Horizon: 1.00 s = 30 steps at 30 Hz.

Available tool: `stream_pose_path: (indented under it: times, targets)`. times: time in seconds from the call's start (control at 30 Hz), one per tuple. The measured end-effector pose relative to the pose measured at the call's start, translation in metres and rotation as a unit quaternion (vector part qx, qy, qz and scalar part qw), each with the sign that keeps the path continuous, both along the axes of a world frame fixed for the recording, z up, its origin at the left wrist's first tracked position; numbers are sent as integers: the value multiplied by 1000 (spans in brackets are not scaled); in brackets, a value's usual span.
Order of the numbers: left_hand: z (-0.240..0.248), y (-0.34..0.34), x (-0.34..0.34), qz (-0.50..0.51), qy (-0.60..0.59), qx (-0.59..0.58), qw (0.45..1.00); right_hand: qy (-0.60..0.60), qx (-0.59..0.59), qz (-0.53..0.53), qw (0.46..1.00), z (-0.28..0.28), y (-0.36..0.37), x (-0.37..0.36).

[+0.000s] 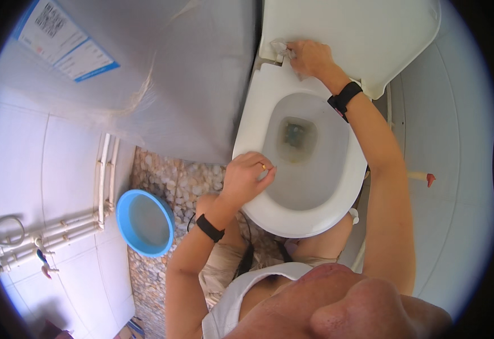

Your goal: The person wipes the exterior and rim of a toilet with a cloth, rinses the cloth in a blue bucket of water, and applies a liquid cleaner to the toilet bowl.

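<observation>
A white toilet (309,225) has its lid (360,34) raised. At the toilet's rear left hinge, the right hand (312,58) is closed, pinching a crumpled, whitish wipe (281,48). Over the toilet's left rim, the left hand (248,178) curls loosely; whether it holds anything cannot be told. A blue basin (123,223) stands left of the toilet.

Right fingers (300,47) hide part of the crumpled whitish wipe (281,47), can't tell if the left fingers (255,159) pinch anything. Dark patch (294,135) in the white oval toilet (309,224) is too blurry, raised white lid (360,34) gets cut off up top.
</observation>
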<state>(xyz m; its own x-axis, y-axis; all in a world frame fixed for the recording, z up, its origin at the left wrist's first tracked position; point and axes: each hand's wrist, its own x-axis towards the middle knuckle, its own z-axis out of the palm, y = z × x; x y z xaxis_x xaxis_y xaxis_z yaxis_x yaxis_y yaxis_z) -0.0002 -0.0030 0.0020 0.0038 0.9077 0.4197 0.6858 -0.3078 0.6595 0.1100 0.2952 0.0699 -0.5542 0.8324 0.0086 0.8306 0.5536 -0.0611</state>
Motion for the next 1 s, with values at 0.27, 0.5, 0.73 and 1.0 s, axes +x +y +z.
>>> stream_pose_path:
  times: [0.27, 0.5, 0.73, 1.0]
  targets:
    - [-2, -1, -7, 7, -5, -2, 1000, -95, 83, 1, 992, 18, 8, -6]
    - [-3, 5, -2, 8, -18, 18, 1000, -120, 4, 67, 991, -12, 7, -42]
    - [-5, -1, -4, 12, -23, 7, 1000, -176, 159, 36, 971, -49, -9, -51]
    - [-11, -4, -6, 14, -23, 5, 1000, -73, 39, 42, 996, -23, -6, -53]
